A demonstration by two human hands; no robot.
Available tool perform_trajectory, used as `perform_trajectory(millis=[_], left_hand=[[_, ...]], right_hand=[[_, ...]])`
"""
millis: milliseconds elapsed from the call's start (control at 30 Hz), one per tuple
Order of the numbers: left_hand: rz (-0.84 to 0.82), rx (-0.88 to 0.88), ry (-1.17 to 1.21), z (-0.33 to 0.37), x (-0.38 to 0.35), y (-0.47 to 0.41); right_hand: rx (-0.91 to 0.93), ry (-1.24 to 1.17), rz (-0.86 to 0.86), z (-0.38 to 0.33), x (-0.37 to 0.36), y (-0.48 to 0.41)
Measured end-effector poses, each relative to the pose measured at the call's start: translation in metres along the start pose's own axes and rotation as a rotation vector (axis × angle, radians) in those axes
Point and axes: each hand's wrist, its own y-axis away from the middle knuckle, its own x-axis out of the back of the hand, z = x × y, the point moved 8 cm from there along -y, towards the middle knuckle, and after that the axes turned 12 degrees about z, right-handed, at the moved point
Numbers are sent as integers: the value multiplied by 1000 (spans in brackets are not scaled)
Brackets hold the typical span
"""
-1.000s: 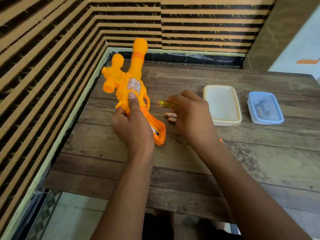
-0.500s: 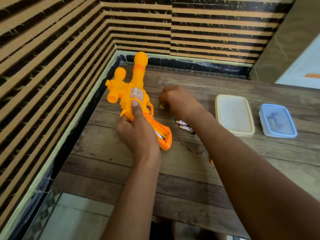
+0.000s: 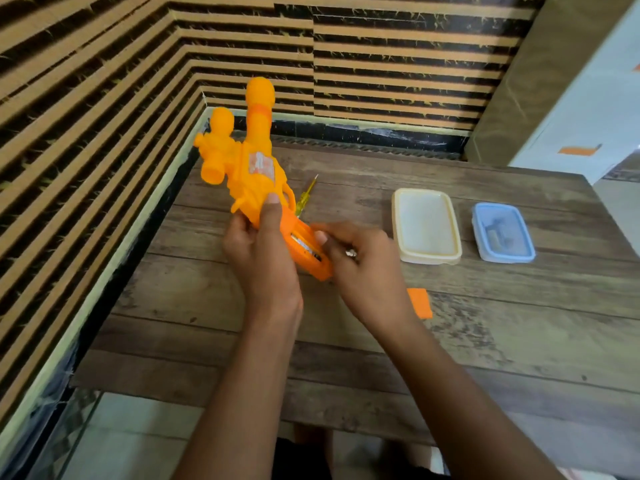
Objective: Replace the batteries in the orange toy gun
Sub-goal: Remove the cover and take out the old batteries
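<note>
The orange toy gun [image 3: 256, 174] is held tilted above the wooden table [image 3: 346, 341], barrel toward the wall corner. My left hand [image 3: 263, 261] grips it just above the handle, thumb on the body. The battery compartment [image 3: 306, 247] in the handle is open and a battery shows inside. My right hand [image 3: 356, 268] is at the handle's right side with curled fingers, thumb by the compartment. A battery's [image 3: 351, 252] metal end shows between its fingers. The loose orange compartment cover [image 3: 420, 302] lies on the table to the right.
A yellow-handled screwdriver [image 3: 304, 199] lies on the table just behind the gun. A cream lidded container [image 3: 427, 226] and a smaller blue one [image 3: 502, 237] sit to the right. Striped walls close the table's left and far sides.
My right hand laid the screwdriver down behind the gun, then came back to the handle. The two batteries that lay on the table are now out of sight under that hand.
</note>
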Motion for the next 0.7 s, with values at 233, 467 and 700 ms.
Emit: perform_trajectory(millis=[233, 467, 700], left_hand=[[-86, -57, 21, 17, -19, 19], [-199, -203, -132, 20, -31, 26], [-341, -722, -571, 27, -56, 40]], right_hand=[[-224, -380, 6, 21, 7, 6], [-344, -521, -6, 33, 14, 13], [-754, -921, -110, 39, -4, 23]])
